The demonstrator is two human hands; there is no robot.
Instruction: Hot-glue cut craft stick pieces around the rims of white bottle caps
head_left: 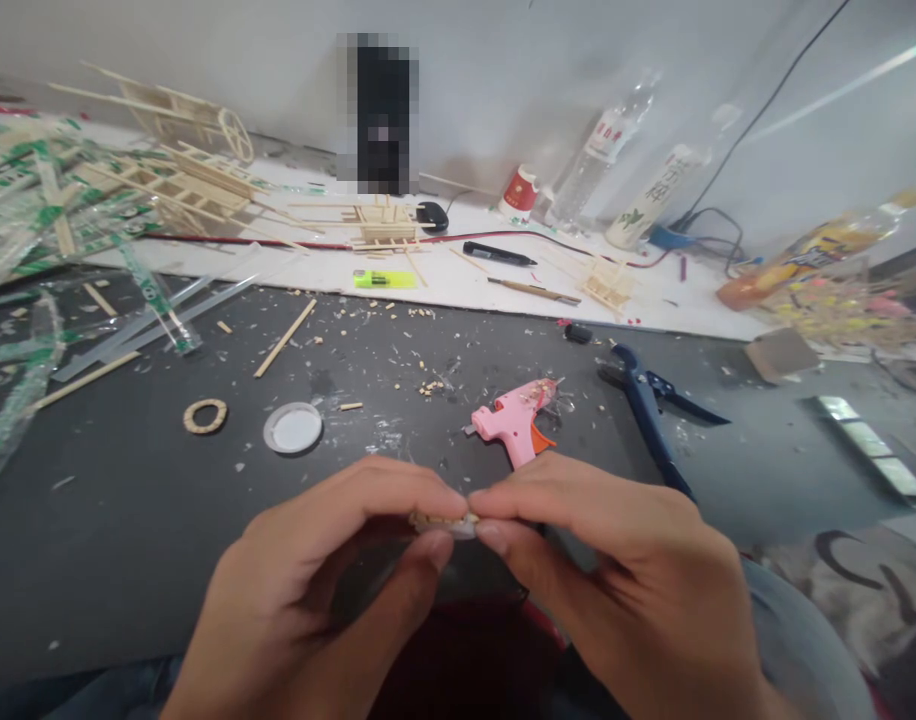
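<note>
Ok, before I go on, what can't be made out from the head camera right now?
All in the head view:
- Small held piece: full shape hidden by the fingers around it.
- Pink glue gun: handle's lower end hidden behind the right hand.
- Blue cutting tool: one handle's end, same hand.
- Plastic wrappers: cut off by the left edge.
- Dark object: blurred by pixelation.

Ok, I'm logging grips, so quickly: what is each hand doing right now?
Left hand: closed, pinching a small pale piece between thumb and finger.
Right hand: closed, thumb and finger pinching the same piece's other end.
</note>
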